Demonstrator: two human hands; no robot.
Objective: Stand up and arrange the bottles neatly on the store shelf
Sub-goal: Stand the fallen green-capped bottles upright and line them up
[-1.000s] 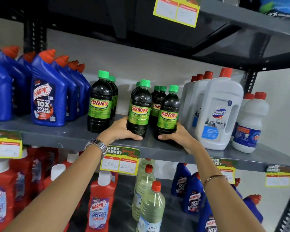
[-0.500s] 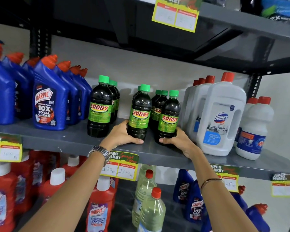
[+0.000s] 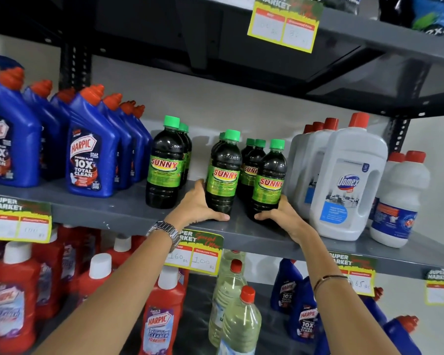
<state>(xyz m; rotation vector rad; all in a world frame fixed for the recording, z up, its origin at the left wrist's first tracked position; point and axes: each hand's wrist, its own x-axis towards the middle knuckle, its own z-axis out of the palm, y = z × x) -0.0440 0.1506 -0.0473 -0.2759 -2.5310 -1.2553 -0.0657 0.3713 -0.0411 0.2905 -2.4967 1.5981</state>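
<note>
My left hand (image 3: 198,203) and right hand (image 3: 280,213) still grip two Sunny bottles (image 3: 223,175) low on the shelf (image 3: 108,208); nothing has shifted, so rows remain uneven.

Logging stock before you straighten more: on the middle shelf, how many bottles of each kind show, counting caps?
Dark round plastic Sunny bottles with green caps: 8
Blue angled-neck plastic Harpic bottles with orange-red caps: 7
Large white plastic Domex jugs with red caps: 4
Smaller white plastic bottles with red caps: 2
Total: 21 visible; more may be hidden behind.
</note>
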